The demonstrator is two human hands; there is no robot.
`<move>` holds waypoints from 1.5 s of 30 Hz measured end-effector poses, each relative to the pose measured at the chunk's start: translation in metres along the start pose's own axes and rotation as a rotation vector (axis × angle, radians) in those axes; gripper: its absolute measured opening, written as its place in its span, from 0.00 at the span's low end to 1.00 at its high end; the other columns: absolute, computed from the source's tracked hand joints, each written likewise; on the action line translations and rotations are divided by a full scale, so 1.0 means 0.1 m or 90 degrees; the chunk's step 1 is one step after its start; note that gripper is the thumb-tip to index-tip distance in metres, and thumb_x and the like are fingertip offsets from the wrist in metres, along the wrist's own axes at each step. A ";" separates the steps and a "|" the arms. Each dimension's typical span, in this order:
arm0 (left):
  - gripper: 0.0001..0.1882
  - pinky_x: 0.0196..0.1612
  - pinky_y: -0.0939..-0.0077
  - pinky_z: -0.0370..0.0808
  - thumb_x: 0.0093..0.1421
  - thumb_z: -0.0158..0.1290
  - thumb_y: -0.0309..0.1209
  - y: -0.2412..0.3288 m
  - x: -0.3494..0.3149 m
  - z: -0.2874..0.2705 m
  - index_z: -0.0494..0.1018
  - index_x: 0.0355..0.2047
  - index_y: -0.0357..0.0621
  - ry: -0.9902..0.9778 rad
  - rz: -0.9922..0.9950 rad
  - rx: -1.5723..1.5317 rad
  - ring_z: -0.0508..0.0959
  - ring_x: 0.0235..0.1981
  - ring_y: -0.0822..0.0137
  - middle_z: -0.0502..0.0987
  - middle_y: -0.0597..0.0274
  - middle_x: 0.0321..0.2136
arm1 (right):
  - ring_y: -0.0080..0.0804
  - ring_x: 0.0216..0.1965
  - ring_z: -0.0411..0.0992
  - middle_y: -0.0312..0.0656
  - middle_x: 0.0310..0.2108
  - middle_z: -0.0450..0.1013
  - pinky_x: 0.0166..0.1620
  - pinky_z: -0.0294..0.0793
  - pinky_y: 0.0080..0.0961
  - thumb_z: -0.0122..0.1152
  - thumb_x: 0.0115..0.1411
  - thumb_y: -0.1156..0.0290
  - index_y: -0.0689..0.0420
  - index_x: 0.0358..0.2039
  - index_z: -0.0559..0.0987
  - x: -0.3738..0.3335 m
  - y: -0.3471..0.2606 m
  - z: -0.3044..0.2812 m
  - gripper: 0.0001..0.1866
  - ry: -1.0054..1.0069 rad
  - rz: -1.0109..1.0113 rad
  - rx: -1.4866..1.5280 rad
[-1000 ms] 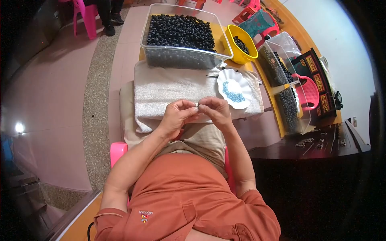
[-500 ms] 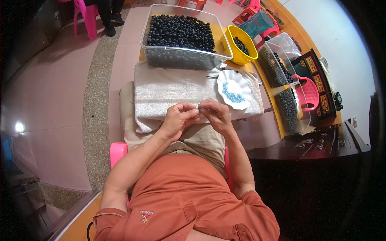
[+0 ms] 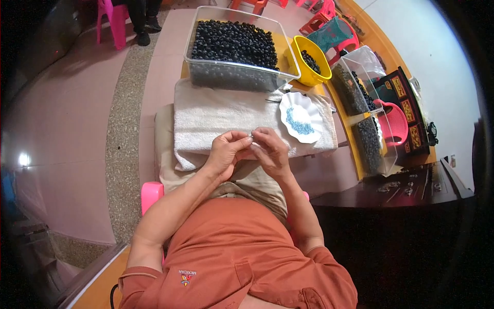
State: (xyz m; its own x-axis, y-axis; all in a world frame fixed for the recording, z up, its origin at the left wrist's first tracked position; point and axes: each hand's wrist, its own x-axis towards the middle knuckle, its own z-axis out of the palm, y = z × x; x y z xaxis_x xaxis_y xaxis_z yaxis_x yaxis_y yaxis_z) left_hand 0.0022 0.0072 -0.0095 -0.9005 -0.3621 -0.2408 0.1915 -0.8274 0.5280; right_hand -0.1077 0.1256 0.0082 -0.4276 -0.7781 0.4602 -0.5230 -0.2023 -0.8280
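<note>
Lettering with a small coloured emblem is borne by the orange-brown shirt, nearer the body than the fingers. A tiny item is pinched between the thumb and forefinger of the left hand; its kind is too small to be told. The right hand is held just beside it with fingers bent, and whether the item is gripped there too cannot be told.

The near edge of a white towel is passed beneath the fingers, and room for movement is left over its flat stretch ahead and to their left. Ahead and right, a fluted white dish is set near the right fingertips, with pale blue bits spread in it. Farther ahead, reach is bounded by the rim of a clear bin, filled with black beads, and by a yellow basin on its right.
</note>
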 end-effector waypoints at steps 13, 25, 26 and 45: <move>0.02 0.34 0.76 0.76 0.60 0.55 0.24 -0.04 0.01 -0.02 0.73 0.34 0.43 0.016 -0.005 0.015 0.77 0.29 0.72 0.77 0.65 0.29 | 0.45 0.35 0.73 0.48 0.36 0.73 0.34 0.75 0.34 0.68 0.46 0.81 0.60 0.42 0.76 0.09 -0.08 0.05 0.20 0.044 -0.218 -0.367; 0.04 0.33 0.79 0.75 0.58 0.56 0.22 -0.02 -0.03 0.03 0.72 0.31 0.42 -0.001 0.001 0.026 0.77 0.29 0.74 0.78 0.64 0.28 | 0.44 0.32 0.76 0.47 0.31 0.75 0.34 0.75 0.33 0.66 0.46 0.80 0.63 0.47 0.75 0.07 -0.13 0.02 0.24 0.051 -0.200 -0.331; 0.04 0.34 0.79 0.75 0.58 0.57 0.22 -0.01 -0.04 0.05 0.72 0.30 0.42 -0.003 -0.001 0.018 0.77 0.29 0.74 0.78 0.63 0.29 | 0.43 0.31 0.76 0.47 0.30 0.75 0.34 0.75 0.32 0.66 0.46 0.80 0.63 0.47 0.75 0.06 -0.13 0.02 0.25 0.050 -0.188 -0.321; 0.04 0.35 0.77 0.76 0.58 0.56 0.22 0.00 -0.02 0.03 0.73 0.32 0.43 -0.006 0.001 0.063 0.78 0.30 0.73 0.78 0.63 0.31 | 0.44 0.33 0.75 0.49 0.32 0.75 0.34 0.75 0.33 0.67 0.44 0.82 0.61 0.48 0.73 0.05 -0.11 0.04 0.28 0.074 -0.185 -0.331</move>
State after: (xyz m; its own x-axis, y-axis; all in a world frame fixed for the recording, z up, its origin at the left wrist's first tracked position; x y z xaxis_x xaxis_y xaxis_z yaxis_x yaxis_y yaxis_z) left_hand 0.0029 0.0092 -0.0071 -0.9037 -0.3595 -0.2325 0.1545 -0.7804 0.6059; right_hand -0.1014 0.1217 0.0181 -0.2760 -0.6588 0.6998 -0.9094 -0.0566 -0.4120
